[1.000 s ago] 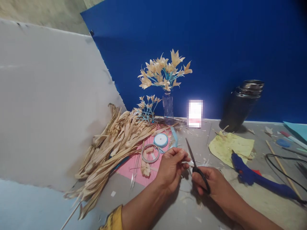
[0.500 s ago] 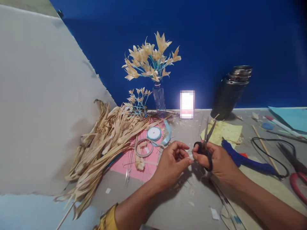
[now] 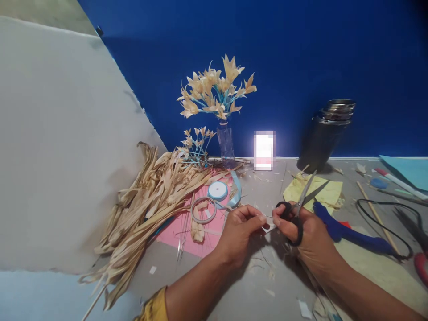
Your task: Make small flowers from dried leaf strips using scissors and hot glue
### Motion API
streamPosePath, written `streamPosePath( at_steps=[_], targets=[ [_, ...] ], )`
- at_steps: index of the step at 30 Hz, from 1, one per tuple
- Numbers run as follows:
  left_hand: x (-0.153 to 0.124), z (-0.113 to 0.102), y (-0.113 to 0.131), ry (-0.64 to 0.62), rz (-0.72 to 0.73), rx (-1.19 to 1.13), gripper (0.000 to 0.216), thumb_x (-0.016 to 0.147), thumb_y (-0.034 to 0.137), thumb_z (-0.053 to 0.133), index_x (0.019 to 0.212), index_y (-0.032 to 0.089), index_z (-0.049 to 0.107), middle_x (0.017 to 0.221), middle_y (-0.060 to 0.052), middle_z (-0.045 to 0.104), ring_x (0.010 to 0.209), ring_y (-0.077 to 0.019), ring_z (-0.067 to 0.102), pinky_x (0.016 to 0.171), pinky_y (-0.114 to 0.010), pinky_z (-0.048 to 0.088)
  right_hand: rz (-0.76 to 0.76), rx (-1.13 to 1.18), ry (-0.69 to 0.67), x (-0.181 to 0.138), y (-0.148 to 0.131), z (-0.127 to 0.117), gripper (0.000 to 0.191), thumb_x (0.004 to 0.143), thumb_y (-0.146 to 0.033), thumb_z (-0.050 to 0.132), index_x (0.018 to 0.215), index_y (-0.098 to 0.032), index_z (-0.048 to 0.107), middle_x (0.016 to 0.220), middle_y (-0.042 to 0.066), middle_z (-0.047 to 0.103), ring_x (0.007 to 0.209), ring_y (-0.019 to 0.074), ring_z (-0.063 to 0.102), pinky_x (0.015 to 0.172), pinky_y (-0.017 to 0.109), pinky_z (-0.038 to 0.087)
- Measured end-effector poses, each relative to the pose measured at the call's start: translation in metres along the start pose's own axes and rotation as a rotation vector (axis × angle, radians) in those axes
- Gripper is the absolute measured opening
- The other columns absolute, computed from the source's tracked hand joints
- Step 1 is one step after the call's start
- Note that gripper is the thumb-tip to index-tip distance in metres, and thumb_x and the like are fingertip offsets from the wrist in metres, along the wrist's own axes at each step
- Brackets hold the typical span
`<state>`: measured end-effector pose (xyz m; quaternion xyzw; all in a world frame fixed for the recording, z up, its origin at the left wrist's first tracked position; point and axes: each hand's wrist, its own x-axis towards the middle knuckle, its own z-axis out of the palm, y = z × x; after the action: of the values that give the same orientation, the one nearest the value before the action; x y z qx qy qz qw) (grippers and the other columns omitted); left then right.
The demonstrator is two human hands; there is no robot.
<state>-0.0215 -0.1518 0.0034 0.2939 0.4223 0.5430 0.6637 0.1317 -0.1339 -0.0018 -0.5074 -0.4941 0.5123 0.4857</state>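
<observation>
Black-handled scissors hang in my right hand, blades pointing up and spread apart, fingers closed round the handle loops. The thumb and fingertips of my left hand pinch a small white strip, perhaps tape or paper. That strip stretches toward the fingertips of my right hand, which seem to touch its other end. A thin wire-like line also runs between the two hands. Left of my left hand, a tape ring and a light-blue ribbon spool lie on a pink sheet.
Dried corn husks pile up at left. Husk flowers stand in a clear bottle, beside a smaller bunch. A dark flask stands behind a yellow sheet. A blue glue gun lies at right near red-handled scissors.
Both hands have drawn slightly apart, so more of the white strip shows between them. The scissors have tilted to the right. The whole view has shifted a little.
</observation>
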Motion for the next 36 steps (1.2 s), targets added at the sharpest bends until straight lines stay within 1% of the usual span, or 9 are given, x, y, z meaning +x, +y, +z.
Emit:
streamPosePath(
  at_steps=[4,9,11,14,18,26,29,33,36],
  targets=[
    [0.002,-0.004,0.012,0.019,0.015,-0.041,0.025,0.062,0.028,0.088,0.067,0.015,0.067,0.068,-0.002,0.065,0.066,-0.0138,0.063,0.065,-0.026,0.048,0.078,0.024,-0.149,0.004,0.005,-0.004,0.029,0.068,-0.04,0.083,0.08,-0.02,0.065,0.068,-0.002,0.059,0.061,0.0135,0.05,0.057,0.026,0.039],
    [0.003,-0.01,0.026,0.05,0.057,-0.025,0.022,0.061,0.025,0.085,0.065,0.015,0.066,0.067,-0.002,0.067,0.063,-0.0133,0.063,0.067,-0.027,0.051,0.201,-0.079,-0.652,0.005,0.006,-0.009,0.053,0.072,-0.066,0.079,0.076,-0.017,0.059,0.064,-0.001,0.056,0.057,0.0108,0.043,0.052,0.024,0.031],
    [0.004,-0.011,0.028,0.062,0.077,-0.021,0.021,0.062,0.025,0.084,0.065,0.015,0.066,0.066,-0.002,0.068,0.061,-0.0136,0.064,0.067,-0.028,0.052,0.194,-0.108,-0.761,0.002,0.006,-0.009,0.062,0.073,-0.077,0.072,0.075,-0.017,0.056,0.064,0.001,0.058,0.056,0.0109,0.043,0.052,0.025,0.03],
    [0.005,-0.011,0.028,0.067,0.101,-0.018,0.019,0.064,0.024,0.082,0.065,0.015,0.066,0.064,-0.002,0.068,0.059,-0.0143,0.065,0.067,-0.029,0.054,0.174,-0.128,-0.78,0.0,0.007,-0.009,0.069,0.074,-0.086,0.063,0.073,-0.018,0.053,0.064,0.001,0.057,0.055,0.0104,0.04,0.051,0.025,0.03],
    [0.005,-0.011,0.028,0.064,0.124,-0.002,0.017,0.066,0.022,0.08,0.065,0.015,0.065,0.064,-0.001,0.067,0.058,-0.0137,0.066,0.066,-0.029,0.055,0.154,-0.155,-0.783,-0.001,0.006,-0.008,0.071,0.071,-0.09,0.062,0.069,-0.019,0.051,0.061,0.0,0.052,0.055,0.0112,0.039,0.05,0.025,0.029],
    [0.005,-0.012,0.028,0.088,0.142,0.038,0.02,0.065,0.025,0.082,0.067,0.015,0.065,0.064,0.001,0.065,0.057,-0.0138,0.067,0.067,-0.029,0.055,0.168,-0.174,-0.742,0.0,0.009,-0.007,0.062,0.072,-0.077,0.072,0.059,-0.02,0.052,0.052,-0.002,0.05,0.049,0.0104,0.038,0.047,0.024,0.028],
    [0.005,-0.013,0.03,0.082,0.15,0.036,0.019,0.065,0.025,0.081,0.065,0.016,0.065,0.063,0.0,0.066,0.057,-0.0126,0.065,0.066,-0.028,0.054,0.185,-0.213,-0.719,0.001,0.014,-0.008,0.06,0.073,-0.073,0.073,0.053,-0.02,0.051,0.045,-0.003,0.048,0.046,0.0094,0.034,0.048,0.025,0.024],
    [0.005,-0.015,0.033,0.051,0.125,0.029,0.016,0.066,0.024,0.081,0.064,0.016,0.067,0.065,-0.001,0.066,0.06,-0.0132,0.064,0.067,-0.029,0.054,0.201,-0.165,-0.716,0.002,0.018,-0.009,0.064,0.072,-0.078,0.071,0.051,-0.021,0.05,0.043,-0.003,0.047,0.044,0.0087,0.031,0.048,0.026,0.019],
    [0.002,-0.015,0.034,-0.011,0.057,0.027,0.019,0.063,0.022,0.084,0.064,0.016,0.066,0.078,-0.003,0.071,0.067,-0.0136,0.064,0.07,-0.029,0.053,0.185,-0.132,-0.744,0.003,0.017,-0.01,0.065,0.072,-0.081,0.07,0.054,-0.02,0.054,0.044,-0.002,0.05,0.043,0.0086,0.031,0.048,0.026,0.017]
  ],
)
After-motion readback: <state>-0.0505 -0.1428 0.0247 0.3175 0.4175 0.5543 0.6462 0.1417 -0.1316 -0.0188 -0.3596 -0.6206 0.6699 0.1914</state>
